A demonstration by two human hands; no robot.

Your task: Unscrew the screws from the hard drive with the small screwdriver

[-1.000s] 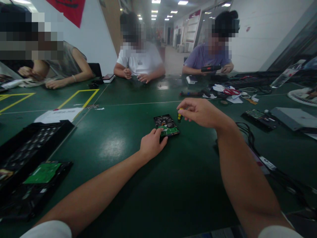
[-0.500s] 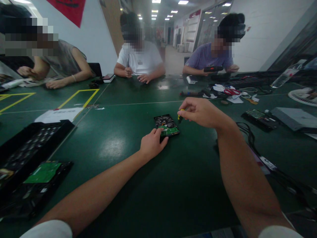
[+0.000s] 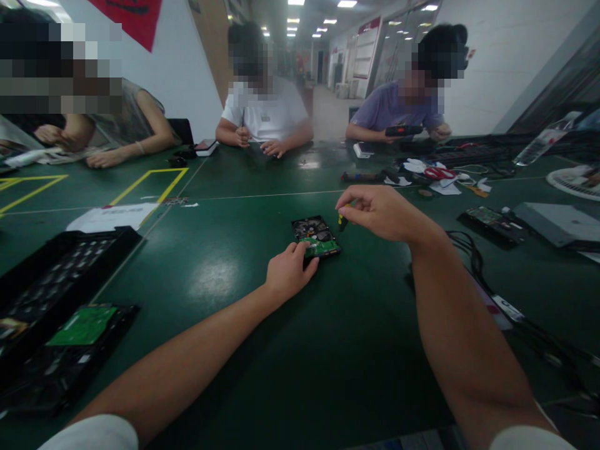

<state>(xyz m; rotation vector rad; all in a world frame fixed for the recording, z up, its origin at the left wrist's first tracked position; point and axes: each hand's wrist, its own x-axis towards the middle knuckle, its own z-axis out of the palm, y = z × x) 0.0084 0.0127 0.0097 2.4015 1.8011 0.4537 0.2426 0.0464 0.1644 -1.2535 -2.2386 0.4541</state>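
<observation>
A hard drive (image 3: 315, 230) with a green circuit board on its near end lies flat on the green table in front of me. My left hand (image 3: 289, 270) is closed on its near left corner, fingers on the board and thumb along the near edge. Just right of the drive, my right hand (image 3: 385, 214) pinches a small yellow-and-black screwdriver (image 3: 342, 220) by its handle. The screwdriver points down beside the drive, apart from it as far as I can see. Its tip is too small to make out clearly.
At left sits a black tray (image 3: 119, 240), with another board-bearing drive (image 3: 84, 326) nearby. Black cables (image 3: 473, 256), a third drive (image 3: 492, 225) and a grey box (image 3: 560, 224) lie at right. Red-handled scissors (image 3: 439, 173) lie farther back. Several people sit across the table.
The screwdriver has risen slightly and turned a little in my right fingers. My left hand and the hard drive stay in place.
</observation>
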